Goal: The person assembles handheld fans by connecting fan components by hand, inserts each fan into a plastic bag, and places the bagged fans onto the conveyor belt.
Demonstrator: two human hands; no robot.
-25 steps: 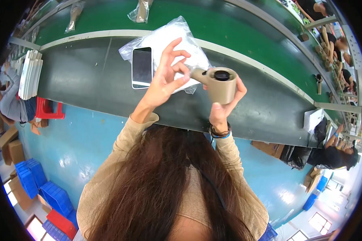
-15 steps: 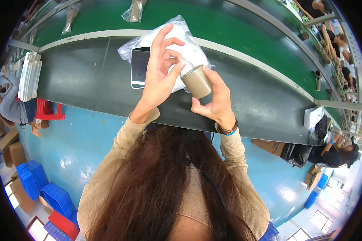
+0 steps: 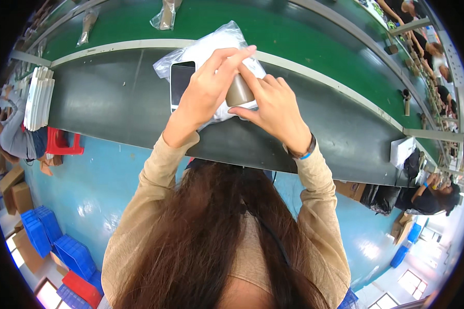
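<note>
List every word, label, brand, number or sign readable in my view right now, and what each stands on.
None can be read.
Pale rail: small dark mark, too small to tell whether it is lettering.
Beige round part in the right hand: no lettering visible on the side showing.
White-edged phone: dark screen, nothing readable; partly covered by the left hand.
Plastic bag: nothing readable.

Centre of the frame: one left hand (image 3: 203,87), one right hand (image 3: 279,108), one tan cylindrical part (image 3: 239,92), one phone (image 3: 182,82). Upper left: at least two bagged pieces (image 3: 167,15). Left: one red stool (image 3: 63,141).
</note>
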